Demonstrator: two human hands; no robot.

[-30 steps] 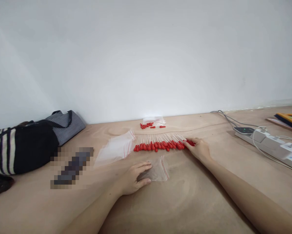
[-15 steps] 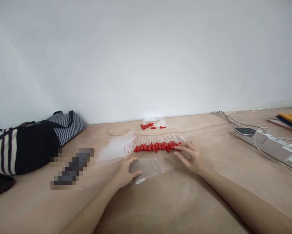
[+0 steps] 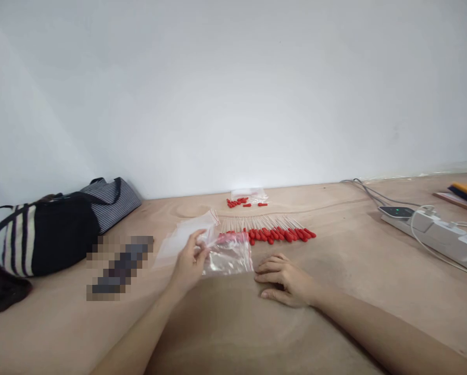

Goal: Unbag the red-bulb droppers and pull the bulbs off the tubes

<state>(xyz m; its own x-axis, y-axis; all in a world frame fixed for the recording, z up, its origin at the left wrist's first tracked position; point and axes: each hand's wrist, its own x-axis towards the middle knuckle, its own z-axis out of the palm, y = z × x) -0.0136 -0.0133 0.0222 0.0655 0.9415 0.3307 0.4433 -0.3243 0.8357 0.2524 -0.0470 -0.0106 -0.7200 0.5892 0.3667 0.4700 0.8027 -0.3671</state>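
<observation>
My left hand (image 3: 190,262) pinches the left edge of a small clear zip bag (image 3: 229,253) with a red seal and holds it lifted off the wooden surface. My right hand (image 3: 286,278) rests on the wood just right of the bag, fingers loosely spread and pointing left, with nothing in it. Behind the bag lies a row of thin sticks with red tips (image 3: 274,230). A pile of more clear zip bags (image 3: 186,235) lies to the left of that row.
Loose red caps and a clear packet (image 3: 245,200) lie near the white wall. A striped and black bag (image 3: 53,229) sits at the left, with a blurred dark object (image 3: 120,265) beside it. A white power strip with cables (image 3: 432,229) runs along the right.
My left hand has lifted the zip bag from the surface and shifted it left. My right hand has drawn back from the red-tipped sticks and settled beside the bag.
</observation>
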